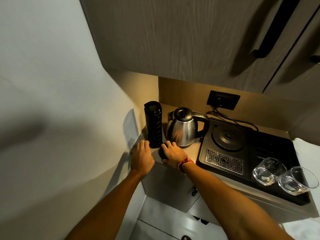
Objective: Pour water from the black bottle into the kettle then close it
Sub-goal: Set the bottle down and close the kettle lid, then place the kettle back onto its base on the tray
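Observation:
The tall black bottle (153, 123) stands upright on the counter's left corner, its top uncapped. Just to its right sits the steel kettle (182, 129) with a black handle and its lid down, off its base. My left hand (142, 155) lies flat on the counter, fingertips at the bottle's foot, holding nothing. My right hand (171, 154) rests in front of the kettle, fingers curled over a small black cap (162, 154) that is mostly hidden under the palm.
A black tray (277, 153) to the right carries the kettle's round base (228, 135), a metal drip grille (224, 161) and two glasses (269, 171). A wall socket (223, 99) with a cord sits behind. Cabinets hang low overhead; a wall closes the left side.

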Demonstrator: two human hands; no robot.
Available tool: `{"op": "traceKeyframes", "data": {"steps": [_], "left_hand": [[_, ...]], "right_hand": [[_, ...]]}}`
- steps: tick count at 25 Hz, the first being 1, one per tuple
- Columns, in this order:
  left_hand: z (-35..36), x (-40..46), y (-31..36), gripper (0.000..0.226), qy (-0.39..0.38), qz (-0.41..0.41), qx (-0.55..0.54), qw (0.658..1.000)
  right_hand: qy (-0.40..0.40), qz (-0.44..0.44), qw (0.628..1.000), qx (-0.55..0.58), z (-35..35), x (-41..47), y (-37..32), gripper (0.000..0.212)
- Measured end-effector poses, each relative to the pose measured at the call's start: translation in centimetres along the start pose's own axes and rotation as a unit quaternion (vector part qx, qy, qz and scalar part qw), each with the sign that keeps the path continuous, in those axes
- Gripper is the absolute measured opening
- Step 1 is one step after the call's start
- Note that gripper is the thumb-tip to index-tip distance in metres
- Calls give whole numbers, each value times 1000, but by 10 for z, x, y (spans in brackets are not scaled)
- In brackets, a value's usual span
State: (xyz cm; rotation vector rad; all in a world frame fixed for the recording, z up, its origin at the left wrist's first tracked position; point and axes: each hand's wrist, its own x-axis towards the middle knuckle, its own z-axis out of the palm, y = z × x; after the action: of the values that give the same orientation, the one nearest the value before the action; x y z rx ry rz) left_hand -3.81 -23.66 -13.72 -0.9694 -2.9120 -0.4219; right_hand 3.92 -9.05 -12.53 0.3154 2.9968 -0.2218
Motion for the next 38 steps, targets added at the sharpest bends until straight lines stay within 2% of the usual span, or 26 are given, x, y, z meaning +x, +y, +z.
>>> {"op": "traceKeyframes", "data": {"steps": [4, 9, 11, 12, 15, 18, 23, 27, 30, 32, 34, 36, 38], "left_hand": [[-2, 7, -14, 75, -24, 18, 75, 997], [-12, 17, -19, 75, 15, 27, 58, 998], [-22, 27, -13, 82, 28, 6, 19, 999], [-27, 32, -10, 85, 32, 2, 9, 999], [-39, 43, -5, 91, 37, 2, -7, 999], [-44, 47, 0, 93, 42, 7, -32, 999], [-45, 51, -2, 84, 76, 26, -33, 996], [-45, 43, 6, 67, 129, 20, 42, 991], [-45, 39, 19, 53, 164, 88, 8, 982], [-44, 39, 34, 42, 157, 150, -44, 975], [-43, 42, 52, 38, 131, 218, -81, 964], [-44, 52, 75, 43, 92, 290, -65, 951], [-47, 69, 98, 61, 55, 304, -44, 950]], "right_hand": [[103, -22, 992, 73, -29, -1, -4, 73], [307, -111, 937, 120, -109, -3, -12, 70], [373, -111, 914, 117, -141, 9, -22, 71], [382, -101, 912, 112, -156, 17, -28, 72], [302, -90, 947, 60, -180, 39, -38, 73], [214, -75, 974, 12, -168, 51, -33, 72], [209, -53, 976, 36, -158, 64, -27, 73], [197, -53, 976, 76, -155, 66, -22, 75], [205, -67, 971, 102, -147, 60, -11, 80], [233, -61, 959, 151, -137, 50, 9, 78], [261, -12, 948, 184, -127, 33, 40, 75], [261, 53, 950, 161, -117, 16, 79, 72], [213, 100, 967, 93, -110, 1, 116, 72]]}}
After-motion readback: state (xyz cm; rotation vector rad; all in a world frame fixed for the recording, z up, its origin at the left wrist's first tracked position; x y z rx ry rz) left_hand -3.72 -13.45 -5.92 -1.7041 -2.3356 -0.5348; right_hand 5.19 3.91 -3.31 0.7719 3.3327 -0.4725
